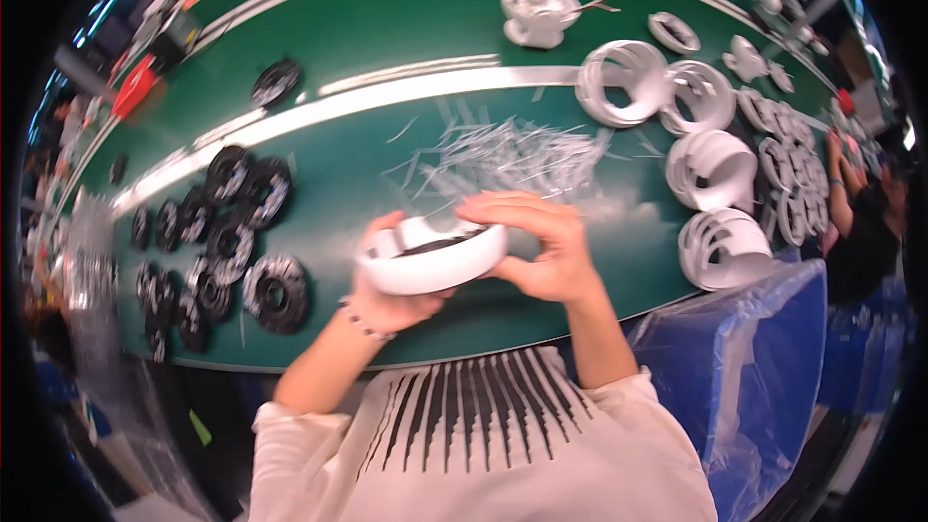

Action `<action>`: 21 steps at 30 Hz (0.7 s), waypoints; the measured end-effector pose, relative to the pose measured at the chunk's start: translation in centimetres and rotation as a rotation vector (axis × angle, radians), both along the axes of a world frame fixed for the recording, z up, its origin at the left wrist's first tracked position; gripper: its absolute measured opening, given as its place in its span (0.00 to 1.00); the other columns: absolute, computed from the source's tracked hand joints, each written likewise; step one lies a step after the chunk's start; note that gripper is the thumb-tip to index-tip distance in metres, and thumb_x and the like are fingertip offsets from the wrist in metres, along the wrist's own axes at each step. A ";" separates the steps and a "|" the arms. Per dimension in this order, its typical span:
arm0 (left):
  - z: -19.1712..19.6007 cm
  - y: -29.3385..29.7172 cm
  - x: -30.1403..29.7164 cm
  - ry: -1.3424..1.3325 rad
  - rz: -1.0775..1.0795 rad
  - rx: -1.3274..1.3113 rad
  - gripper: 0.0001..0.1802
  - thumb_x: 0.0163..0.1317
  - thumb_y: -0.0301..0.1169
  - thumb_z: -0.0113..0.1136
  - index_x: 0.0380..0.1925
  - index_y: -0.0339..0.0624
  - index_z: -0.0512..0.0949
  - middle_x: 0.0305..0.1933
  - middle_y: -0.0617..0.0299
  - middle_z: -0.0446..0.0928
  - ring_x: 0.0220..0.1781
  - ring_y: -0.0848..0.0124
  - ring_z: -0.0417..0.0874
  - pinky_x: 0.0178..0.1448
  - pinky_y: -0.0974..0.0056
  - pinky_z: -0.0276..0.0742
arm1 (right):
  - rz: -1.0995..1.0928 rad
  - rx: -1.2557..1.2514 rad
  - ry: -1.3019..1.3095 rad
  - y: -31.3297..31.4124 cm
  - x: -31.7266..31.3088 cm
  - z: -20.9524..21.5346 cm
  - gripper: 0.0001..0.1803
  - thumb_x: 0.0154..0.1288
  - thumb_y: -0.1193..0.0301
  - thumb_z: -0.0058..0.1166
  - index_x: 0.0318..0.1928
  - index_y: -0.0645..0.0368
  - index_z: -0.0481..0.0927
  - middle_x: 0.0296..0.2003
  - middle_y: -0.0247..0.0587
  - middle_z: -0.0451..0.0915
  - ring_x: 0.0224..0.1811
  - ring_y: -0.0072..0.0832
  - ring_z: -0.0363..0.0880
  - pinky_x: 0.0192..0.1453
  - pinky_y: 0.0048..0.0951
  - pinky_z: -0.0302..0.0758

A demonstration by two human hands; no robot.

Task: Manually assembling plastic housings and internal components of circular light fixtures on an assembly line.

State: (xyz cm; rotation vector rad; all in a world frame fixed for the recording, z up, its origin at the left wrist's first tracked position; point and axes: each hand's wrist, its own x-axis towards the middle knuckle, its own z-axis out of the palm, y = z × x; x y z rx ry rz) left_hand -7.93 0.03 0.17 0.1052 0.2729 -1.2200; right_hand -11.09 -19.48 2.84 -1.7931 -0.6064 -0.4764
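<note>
Between my two hands is a round white plastic housing, tilted, with a dark part showing inside its rim. My left hand is wrapped under and around its left side, a beaded bracelet on the wrist. Across its right side my right hand grips it, with fingers over the top edge and thumb below. A pile of thin clear plastic strips lies just beyond my hands on the green table.
Black ring-shaped parts cluster on the left. White rings stand in stacks at right, beside smaller white ring parts. A white assembly sits at the back. A blue bin lined with clear plastic adjoins the table's near right edge. Another person is at far right.
</note>
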 end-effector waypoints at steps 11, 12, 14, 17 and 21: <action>2.6 0.0 24.5 -0.774 0.412 0.819 0.29 0.56 0.45 0.37 0.53 0.38 0.60 0.54 0.48 0.64 0.55 0.57 0.67 0.52 0.52 0.68 | -1.045 -0.224 0.004 -14.4 5.2 1.0 0.13 0.47 0.74 0.58 0.36 0.62 0.77 0.23 0.38 0.78 0.20 0.22 0.73 0.27 0.23 0.69; 1.6 -0.8 26.2 -0.750 0.440 0.840 0.28 0.56 0.44 0.36 0.54 0.38 0.59 0.53 0.48 0.64 0.54 0.55 0.67 0.52 0.52 0.68 | -1.084 -0.209 0.046 -15.0 6.3 1.2 0.16 0.47 0.72 0.58 0.39 0.62 0.76 0.22 0.40 0.78 0.21 0.28 0.75 0.28 0.27 0.70; -1.4 -2.1 29.5 -0.754 0.517 0.816 0.24 0.57 0.40 0.39 0.50 0.37 0.60 0.52 0.47 0.65 0.49 0.52 0.71 0.44 0.52 0.74 | -1.132 -0.282 0.073 -16.2 8.4 1.5 0.24 0.49 0.70 0.54 0.49 0.62 0.70 0.20 0.45 0.77 0.24 0.40 0.77 0.32 0.36 0.71; -3.6 -3.6 31.3 -0.706 0.622 0.907 0.21 0.61 0.41 0.40 0.48 0.38 0.62 0.47 0.47 0.68 0.45 0.53 0.75 0.37 0.52 0.78 | -1.123 -0.514 0.284 -17.7 12.1 1.7 0.33 0.50 0.71 0.52 0.58 0.56 0.59 0.25 0.51 0.77 0.31 0.48 0.76 0.38 0.44 0.70; -4.6 -3.4 31.4 -0.834 0.529 1.135 0.28 0.60 0.41 0.47 0.55 0.41 0.51 0.44 0.46 0.70 0.29 0.55 0.80 0.25 0.58 0.81 | -1.241 -0.829 0.401 -20.1 13.7 1.2 0.16 0.47 0.71 0.53 0.41 0.50 0.77 0.35 0.50 0.77 0.40 0.45 0.75 0.43 0.42 0.73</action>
